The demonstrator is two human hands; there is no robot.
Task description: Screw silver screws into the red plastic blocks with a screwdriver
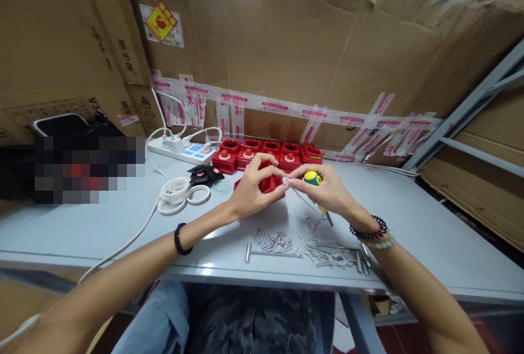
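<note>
My left hand (254,189) and my right hand (327,190) meet above the table, with fingertips pinched around a small white piece (285,181) too small to name. A thin pale cord seems to trail from it, down and right. A screwdriver (313,178) with a yellow-and-green handle is tucked in my right hand, its metal shaft pointing down. Behind my left hand, partly hidden by it, an open red housing (268,184) rests on the table. Small metal pins or screws (273,241) and a T-shaped metal rod (248,253) lie closer to me, beside tangled white strings (327,255).
Several red boxes (249,153) stand in a row at the back against cardboard (266,59). To the left are white rings (175,190), black packets (204,175) and a power strip (180,149) with cables. A metal shelf frame (462,108) rises on the right.
</note>
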